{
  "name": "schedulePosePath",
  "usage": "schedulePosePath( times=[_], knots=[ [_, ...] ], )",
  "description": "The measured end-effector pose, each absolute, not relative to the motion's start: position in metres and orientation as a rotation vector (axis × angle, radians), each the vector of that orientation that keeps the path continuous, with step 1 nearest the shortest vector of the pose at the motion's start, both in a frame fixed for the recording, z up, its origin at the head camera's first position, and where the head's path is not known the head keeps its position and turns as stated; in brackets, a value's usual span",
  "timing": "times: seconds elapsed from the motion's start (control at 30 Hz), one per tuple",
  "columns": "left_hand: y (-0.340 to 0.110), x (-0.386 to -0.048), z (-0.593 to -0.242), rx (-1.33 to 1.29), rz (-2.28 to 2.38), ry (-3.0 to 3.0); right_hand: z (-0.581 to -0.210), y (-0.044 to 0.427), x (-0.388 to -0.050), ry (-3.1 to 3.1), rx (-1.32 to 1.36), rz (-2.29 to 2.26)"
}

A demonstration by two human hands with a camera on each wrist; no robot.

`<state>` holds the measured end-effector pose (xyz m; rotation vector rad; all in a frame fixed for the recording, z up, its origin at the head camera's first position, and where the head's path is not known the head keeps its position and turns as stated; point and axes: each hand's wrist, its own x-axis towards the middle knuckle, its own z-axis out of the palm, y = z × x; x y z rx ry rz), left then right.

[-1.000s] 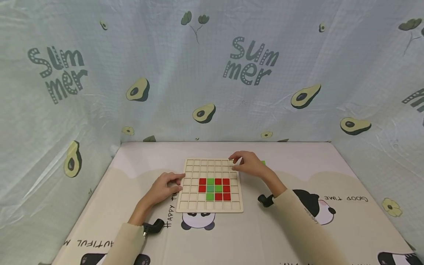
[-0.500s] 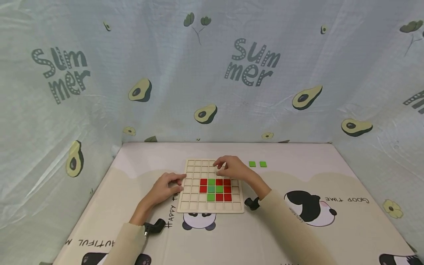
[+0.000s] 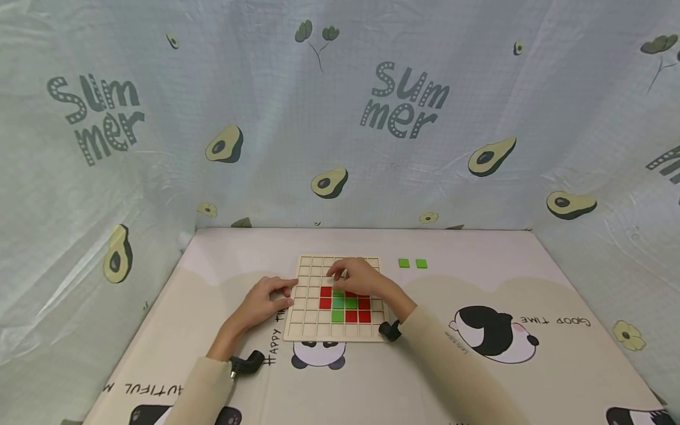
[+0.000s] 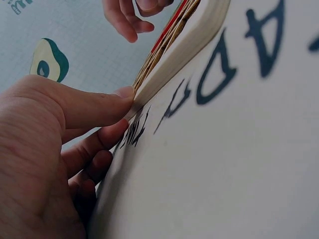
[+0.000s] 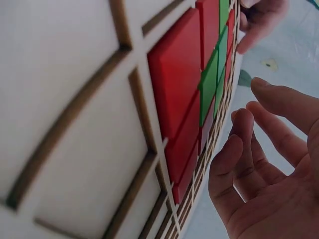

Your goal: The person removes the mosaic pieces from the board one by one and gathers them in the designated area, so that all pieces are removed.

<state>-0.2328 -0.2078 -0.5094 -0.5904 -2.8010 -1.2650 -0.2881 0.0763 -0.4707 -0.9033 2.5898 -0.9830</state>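
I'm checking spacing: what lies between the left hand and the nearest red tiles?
In the head view, two columns of empty squares on the wooden board lie between the left hand and the nearest red tiles.

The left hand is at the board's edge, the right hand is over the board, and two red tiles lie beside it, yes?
Not quite: the two tiles beside the board are green, not red, as the head view shows. The left hand and right hand are as you say.

Head view evenly bright, faint sheen on sheeting (image 3: 58,200); wrist views dimmer, soft shadow beside left fingers (image 4: 94,143).
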Motion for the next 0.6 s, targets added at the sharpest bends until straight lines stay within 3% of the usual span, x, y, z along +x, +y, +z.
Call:
schedulePosePath(
  times=[0.6],
  knots=[
    [-0.207,-0.233,-0.509,-0.564,-1.251,-2.830,-0.474,0.063,-0.289,2.580,-0.930,-0.906]
  ],
)
